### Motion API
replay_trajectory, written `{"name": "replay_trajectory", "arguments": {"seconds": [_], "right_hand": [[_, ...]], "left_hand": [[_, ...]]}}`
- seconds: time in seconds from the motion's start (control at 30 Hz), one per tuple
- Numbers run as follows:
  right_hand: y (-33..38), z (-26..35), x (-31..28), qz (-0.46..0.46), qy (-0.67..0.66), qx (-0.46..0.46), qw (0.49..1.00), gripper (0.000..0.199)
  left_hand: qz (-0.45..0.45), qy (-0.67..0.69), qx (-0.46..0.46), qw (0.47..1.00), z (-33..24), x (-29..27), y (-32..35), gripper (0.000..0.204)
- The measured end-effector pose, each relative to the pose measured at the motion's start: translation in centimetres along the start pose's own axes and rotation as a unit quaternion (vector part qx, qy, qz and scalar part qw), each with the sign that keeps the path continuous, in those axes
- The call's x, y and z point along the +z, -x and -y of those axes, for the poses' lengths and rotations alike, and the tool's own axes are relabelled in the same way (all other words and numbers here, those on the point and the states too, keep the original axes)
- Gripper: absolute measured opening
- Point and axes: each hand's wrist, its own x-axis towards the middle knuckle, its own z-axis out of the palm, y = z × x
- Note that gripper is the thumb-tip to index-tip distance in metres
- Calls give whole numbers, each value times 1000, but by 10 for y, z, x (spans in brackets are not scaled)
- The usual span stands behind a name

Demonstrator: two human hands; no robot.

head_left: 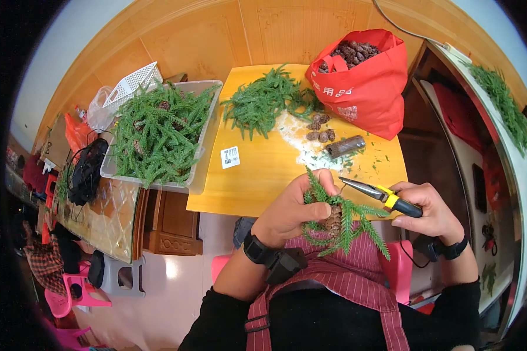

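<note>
My left hand [295,206] pinches the top of a green artificial pine sprig [348,225] in front of my apron. A brown pine cone [334,222] hangs amid the sprig's drooping needles. In my right hand [428,209] are long-nose pliers [380,195] with yellow and black handles. Their tips point left, close to the top of the sprig and a thin wire there. Whether the jaws touch the wire I cannot tell. Beyond my hands, a brown cylindrical roll [345,147] and several loose pine cones [320,128] lie on the yellow table [246,190].
A red bag [366,88] of pine cones stands at the table's back right. Green sprigs [263,102] are heaped at the back, beside white powder [303,146]. A white label [230,157] lies to the left. Left of the table, a translucent bin [202,169] holds sprigs with cones.
</note>
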Motion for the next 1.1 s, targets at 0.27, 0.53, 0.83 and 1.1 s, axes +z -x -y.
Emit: {"name": "replay_trajectory", "arguments": {"seconds": [0.27,0.53,0.83,1.1], "right_hand": [[6,3,-4,10,32,38,999,13],[11,11,-1,-40,55,164,984,16],[8,-8,-5,-19,71,-14,997,23],[2,-6,-1,-10,25,-72,997,18]], "left_hand": [[-34,-21,-10,999,-3,4,0,32],[-76,-702,268,655,-5,7,-8,21],[-65,-140,33,987,-7,6,0,27],[0,23,-18,1000,6,8,0,36]]}}
